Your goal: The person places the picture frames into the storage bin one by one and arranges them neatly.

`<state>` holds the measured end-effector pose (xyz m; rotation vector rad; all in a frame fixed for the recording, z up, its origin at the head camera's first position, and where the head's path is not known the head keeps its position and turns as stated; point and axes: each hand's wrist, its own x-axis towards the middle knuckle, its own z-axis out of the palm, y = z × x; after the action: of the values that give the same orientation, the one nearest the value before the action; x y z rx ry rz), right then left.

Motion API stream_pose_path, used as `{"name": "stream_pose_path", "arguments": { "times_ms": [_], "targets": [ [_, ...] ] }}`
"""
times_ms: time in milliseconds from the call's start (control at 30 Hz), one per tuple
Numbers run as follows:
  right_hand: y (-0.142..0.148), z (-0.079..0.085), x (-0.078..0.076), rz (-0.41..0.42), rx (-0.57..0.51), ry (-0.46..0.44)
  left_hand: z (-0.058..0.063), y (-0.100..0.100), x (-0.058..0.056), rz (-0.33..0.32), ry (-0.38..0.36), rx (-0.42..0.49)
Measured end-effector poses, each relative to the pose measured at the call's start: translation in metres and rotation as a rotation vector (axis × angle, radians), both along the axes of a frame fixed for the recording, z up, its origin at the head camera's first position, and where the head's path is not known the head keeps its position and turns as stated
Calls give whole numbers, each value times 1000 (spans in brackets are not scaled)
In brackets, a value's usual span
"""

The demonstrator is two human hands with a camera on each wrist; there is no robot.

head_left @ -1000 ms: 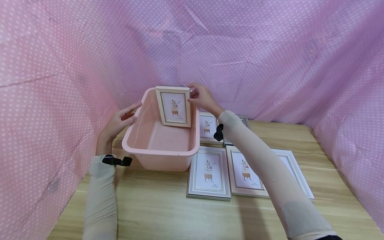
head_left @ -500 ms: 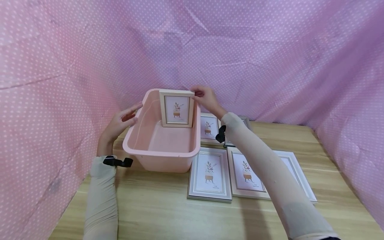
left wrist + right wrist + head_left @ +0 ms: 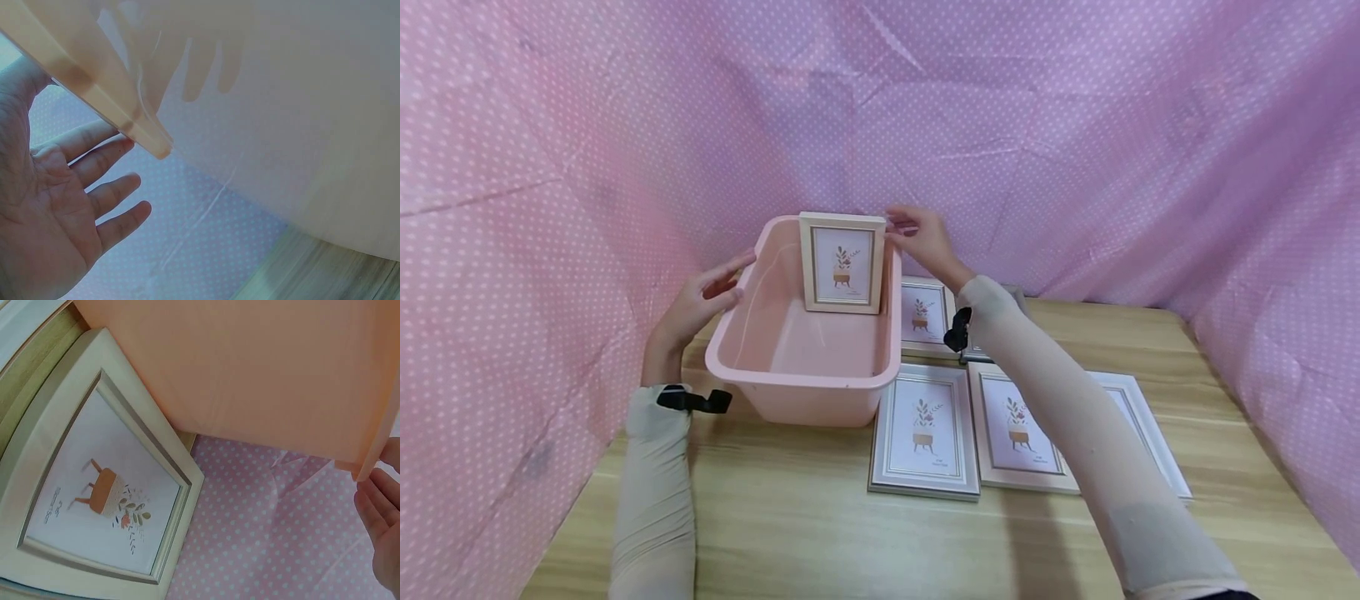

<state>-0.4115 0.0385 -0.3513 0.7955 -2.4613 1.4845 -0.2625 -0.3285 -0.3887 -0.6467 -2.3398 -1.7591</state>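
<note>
Cream moulding sits right at the fingertips of my right hand: the picture frame, on edge inside the basin, though I cannot tell whether those fingers pinch the frame, the rim, or neither. I judge it light and rigid, its face possibly glazed, slick and breakable, so I'd take its side edges between thumb and fingers. Just below that grip, outside the basin, lies a flat cream frame; farther, across the basin, my left hand touches the opposite rim with extended fingers, holding nothing
</note>
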Motion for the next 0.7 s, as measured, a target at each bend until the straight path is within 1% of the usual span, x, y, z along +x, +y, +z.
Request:
{"name": "stream_pose_path", "arguments": {
  "times_ms": [167,367,433,533,633,700],
  "targets": [
    [7,3,4,-1,26,-12,0,1,0,-2,12,5],
    [23,7,12,8,82,37,2,5,-1,7,14,18],
    [30,8,15,15,114,61,3,6,0,5,21,25],
    [42,9,21,14,181,72,3,6,0,5,36,19],
    [57,9,27,6,234,48,3,5,1,15,42,5],
    [67,9,30,-1,246,19,3,4,2,27,42,-4]
  ]
}}
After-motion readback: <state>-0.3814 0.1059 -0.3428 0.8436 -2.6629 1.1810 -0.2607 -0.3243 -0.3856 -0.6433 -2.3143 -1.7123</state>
